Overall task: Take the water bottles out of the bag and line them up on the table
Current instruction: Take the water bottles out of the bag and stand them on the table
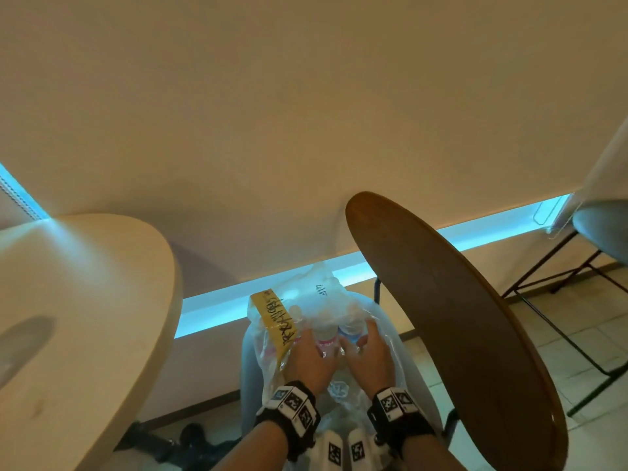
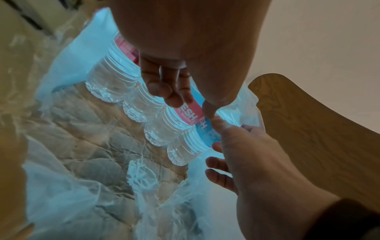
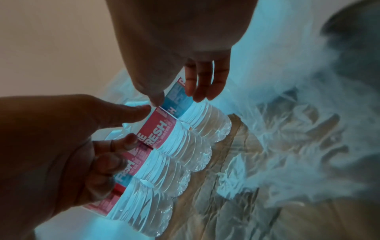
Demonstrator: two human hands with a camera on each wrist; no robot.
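Four clear, ribbed plastic water bottles lie inside the thin see-through plastic bag, full, heavy and slippery, so both half-open hands, left hand and right hand, reach for their labelled middles.

Clear plastic bag sits on a chair seat, between the table at left and a second table at right. Four water bottles lie side by side inside it. Left hand and right hand reach in, side by side, on the bottles. Another chair stands far right.
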